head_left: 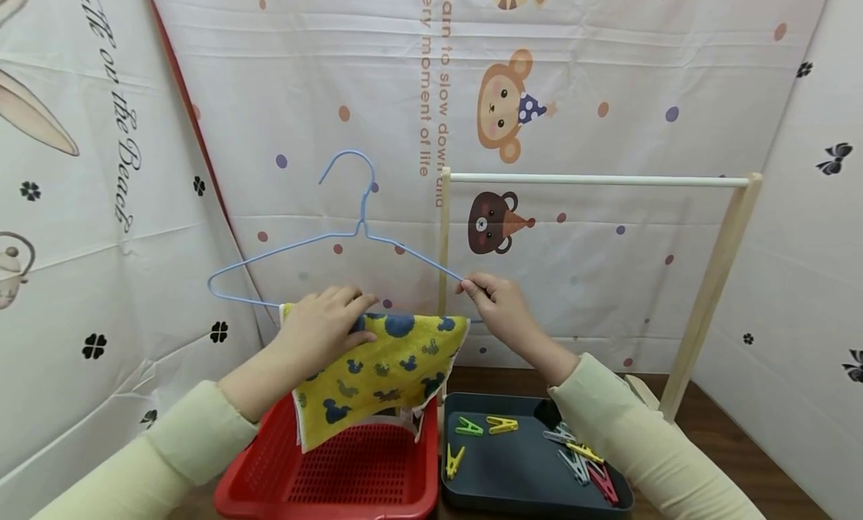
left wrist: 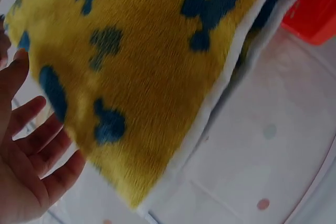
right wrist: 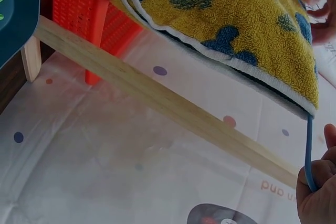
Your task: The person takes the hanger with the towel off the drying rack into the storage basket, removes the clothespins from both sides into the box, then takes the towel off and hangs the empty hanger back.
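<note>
Table (head_left: 748,471), printed backdrop (head_left: 586,273), towel (head_left: 384,378) on hanger (head_left: 363,207)

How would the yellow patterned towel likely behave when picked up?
The yellow patterned towel is probably floppy: it drapes folded over the blue hanger. Its fuzzy pile should resist slipping, and its thin edges suggest little weight.

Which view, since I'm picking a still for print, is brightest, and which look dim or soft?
Head view: brightest, the hanger clearly outlined; left wrist: dimmer, the yellow towel slightly soft; right wrist: also dim, but the towel's weave crisper, the right hand shadowed.
</note>
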Demonstrator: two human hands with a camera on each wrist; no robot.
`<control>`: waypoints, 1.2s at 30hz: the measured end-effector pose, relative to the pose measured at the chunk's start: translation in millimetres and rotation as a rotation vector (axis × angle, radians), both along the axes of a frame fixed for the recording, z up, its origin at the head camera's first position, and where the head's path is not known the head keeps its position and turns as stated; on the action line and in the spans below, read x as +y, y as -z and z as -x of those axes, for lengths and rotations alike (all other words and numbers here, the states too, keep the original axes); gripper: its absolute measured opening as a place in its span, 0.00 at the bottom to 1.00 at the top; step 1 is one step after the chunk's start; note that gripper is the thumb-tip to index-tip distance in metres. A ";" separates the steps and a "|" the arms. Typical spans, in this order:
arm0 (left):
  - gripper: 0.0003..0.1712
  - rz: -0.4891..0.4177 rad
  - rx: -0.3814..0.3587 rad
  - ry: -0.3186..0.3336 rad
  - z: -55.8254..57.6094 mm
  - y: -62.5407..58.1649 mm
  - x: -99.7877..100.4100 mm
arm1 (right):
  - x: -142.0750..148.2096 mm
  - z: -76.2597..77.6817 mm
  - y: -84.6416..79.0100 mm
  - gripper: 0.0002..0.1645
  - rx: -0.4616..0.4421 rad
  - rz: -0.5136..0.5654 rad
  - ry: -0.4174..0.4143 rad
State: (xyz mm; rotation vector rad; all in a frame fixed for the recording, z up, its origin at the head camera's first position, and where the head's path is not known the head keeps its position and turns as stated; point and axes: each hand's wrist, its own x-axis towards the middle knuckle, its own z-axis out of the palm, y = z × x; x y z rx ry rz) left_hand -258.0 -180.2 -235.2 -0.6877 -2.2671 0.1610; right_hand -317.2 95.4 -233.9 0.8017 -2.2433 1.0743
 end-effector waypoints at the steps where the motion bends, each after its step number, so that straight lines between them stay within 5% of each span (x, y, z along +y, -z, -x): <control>1: 0.29 0.006 -0.005 -0.009 1.5 1.8 1.7 | -0.1 -0.1 0.2 0.14 -0.003 0.002 -0.001; 13: 0.09 -0.001 0.099 0.074 12.4 19.5 9.1 | 0.1 0.7 7.2 0.15 -0.008 -0.006 0.000; 21: 0.07 -0.079 0.124 0.147 16.4 23.8 7.7 | 0.8 4.3 15.5 0.14 -0.038 0.006 0.019; 29: 0.07 -0.106 0.067 0.128 13.9 20.6 6.6 | -1.6 4.9 21.2 0.13 -0.069 0.020 0.031; 36: 0.06 -0.074 -0.092 0.040 10.3 12.8 8.2 | -3.9 6.7 27.1 0.12 -0.069 0.029 0.014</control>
